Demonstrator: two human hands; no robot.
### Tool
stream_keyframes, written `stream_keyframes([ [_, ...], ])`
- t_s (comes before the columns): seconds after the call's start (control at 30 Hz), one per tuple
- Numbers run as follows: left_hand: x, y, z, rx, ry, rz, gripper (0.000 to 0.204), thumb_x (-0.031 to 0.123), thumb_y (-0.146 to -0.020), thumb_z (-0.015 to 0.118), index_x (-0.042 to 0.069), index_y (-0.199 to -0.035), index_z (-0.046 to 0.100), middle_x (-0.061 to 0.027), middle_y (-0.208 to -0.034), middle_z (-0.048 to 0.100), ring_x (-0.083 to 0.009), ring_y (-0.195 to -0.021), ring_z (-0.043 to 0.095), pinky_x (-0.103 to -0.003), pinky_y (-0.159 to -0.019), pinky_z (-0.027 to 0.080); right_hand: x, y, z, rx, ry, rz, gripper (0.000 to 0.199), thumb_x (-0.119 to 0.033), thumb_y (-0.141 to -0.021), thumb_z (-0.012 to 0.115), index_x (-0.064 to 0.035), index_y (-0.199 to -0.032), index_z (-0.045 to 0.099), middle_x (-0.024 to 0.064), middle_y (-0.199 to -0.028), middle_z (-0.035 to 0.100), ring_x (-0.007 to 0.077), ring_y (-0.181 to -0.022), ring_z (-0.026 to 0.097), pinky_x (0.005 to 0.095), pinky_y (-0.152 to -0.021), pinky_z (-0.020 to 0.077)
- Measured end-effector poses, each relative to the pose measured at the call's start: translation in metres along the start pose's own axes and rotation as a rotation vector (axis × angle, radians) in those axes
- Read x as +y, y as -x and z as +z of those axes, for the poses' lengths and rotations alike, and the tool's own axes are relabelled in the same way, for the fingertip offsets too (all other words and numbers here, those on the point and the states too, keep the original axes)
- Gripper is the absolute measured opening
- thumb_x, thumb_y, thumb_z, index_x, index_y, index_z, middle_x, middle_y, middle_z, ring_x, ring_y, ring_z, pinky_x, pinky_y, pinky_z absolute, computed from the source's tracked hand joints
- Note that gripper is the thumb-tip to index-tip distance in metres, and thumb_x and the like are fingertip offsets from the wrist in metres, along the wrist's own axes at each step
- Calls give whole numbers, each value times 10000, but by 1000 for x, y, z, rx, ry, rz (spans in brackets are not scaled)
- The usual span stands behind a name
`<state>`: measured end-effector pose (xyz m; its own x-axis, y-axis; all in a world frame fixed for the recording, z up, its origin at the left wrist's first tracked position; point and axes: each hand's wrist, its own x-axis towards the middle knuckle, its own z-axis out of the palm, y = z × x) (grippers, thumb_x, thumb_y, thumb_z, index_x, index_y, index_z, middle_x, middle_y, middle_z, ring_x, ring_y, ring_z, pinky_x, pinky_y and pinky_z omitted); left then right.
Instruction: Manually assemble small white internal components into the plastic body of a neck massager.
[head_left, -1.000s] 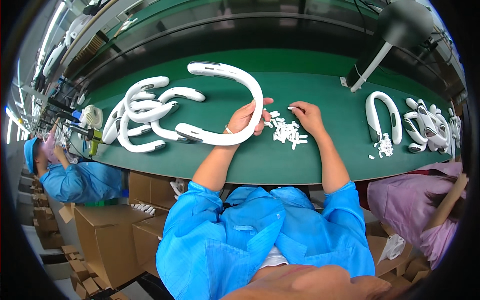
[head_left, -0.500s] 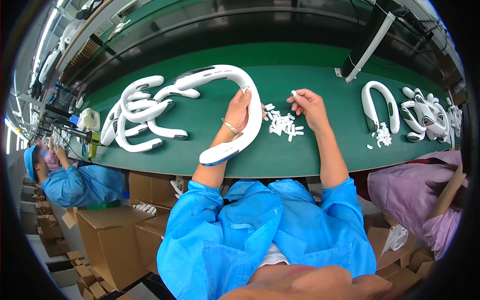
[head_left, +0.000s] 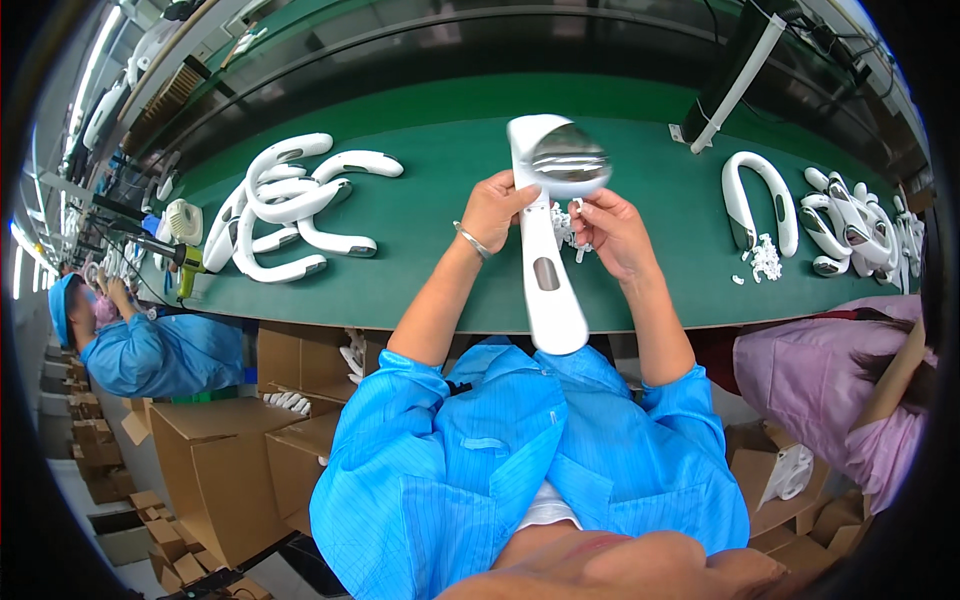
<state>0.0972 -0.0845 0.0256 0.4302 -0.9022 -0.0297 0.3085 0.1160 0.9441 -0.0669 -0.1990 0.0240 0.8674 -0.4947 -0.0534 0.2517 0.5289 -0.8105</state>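
My left hand (head_left: 494,212) is closed around a white U-shaped neck fan (head_left: 550,310), raised over the green bench and seen edge-on. One end of it, with a shiny dark panel, is blurred by motion. My right hand (head_left: 620,238) pinches a small white plastic piece (head_left: 577,206) between thumb and fingertips, close beside the fan's curve. Behind the fan, partly hidden, a pile of small white pieces (head_left: 563,226) lies on the bench. More neck fans (head_left: 295,205) are heaped left of my hands.
On the right of the green bench (head_left: 430,290), another neck fan (head_left: 783,205) lies beside a second pile of pieces (head_left: 766,258) and further fans (head_left: 855,235). A green power tool (head_left: 188,270) is at left. Cardboard boxes (head_left: 215,480) stand below. Co-workers sit on both sides.
The neck fan has turned from lying broadside to edge-on, swinging right toward my right hand. My right hand has come slightly left and lower with the small white piece.
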Motion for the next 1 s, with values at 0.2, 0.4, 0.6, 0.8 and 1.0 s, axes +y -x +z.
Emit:
stream_keyframes([
  [0.2, -19, 1, 33, 101, 201, -64, 236, 257, -930, 545, 67, -1069, 530, -65, -857, 613, -146, -628, 616, -288, -563, 552, 7, 14, 23, 113, 195, -158, 154, -6, -841, 572, 15, -983, 627, 94, -891, 672, 112, -712, 621, 228, -610, 511],
  [0.4, -20, 6, 58, 35, 162, 17, 303, 310, -952, 505, 75, -1142, 494, -38, -915, 583, -120, -792, 579, -287, -634, 519, 33, 14, 3, 250, 234, -206, 280, -126, -841, 635, -24, -1100, 594, 70, -1059, 613, 156, -895, 593, 270, -784, 481],
  [0.6, -34, 8, 50, -63, 371, -148, 313, 233, -974, 415, 58, -1234, 398, -95, -1026, 550, -171, -808, 589, -312, -707, 532, 15, 18, 24, 373, 396, -201, 47, -31, -796, 646, -7, -835, 637, 24, -810, 595, 85, -692, 550, 216, -579, 440],
  [0.8, -38, 11, 63, 27, 297, 9, 350, 146, -938, 433, 19, -1259, 371, -124, -1046, 546, -201, -793, 607, -345, -642, 544, 16, 16, 20, 423, 447, -287, 75, -21, -773, 657, 2, -840, 634, 29, -844, 599, 79, -677, 552, 216, -547, 444],
  [1.0, -27, 24, 64, -67, 141, 80, 379, 106, -933, 445, -2, -1294, 397, -98, -1111, 552, -129, -891, 569, -273, -715, 506, 14, 20, 11, 270, 170, -233, 195, -41, -802, 609, -2, -993, 597, 17, -859, 591, 78, -696, 554, 197, -603, 444],
])
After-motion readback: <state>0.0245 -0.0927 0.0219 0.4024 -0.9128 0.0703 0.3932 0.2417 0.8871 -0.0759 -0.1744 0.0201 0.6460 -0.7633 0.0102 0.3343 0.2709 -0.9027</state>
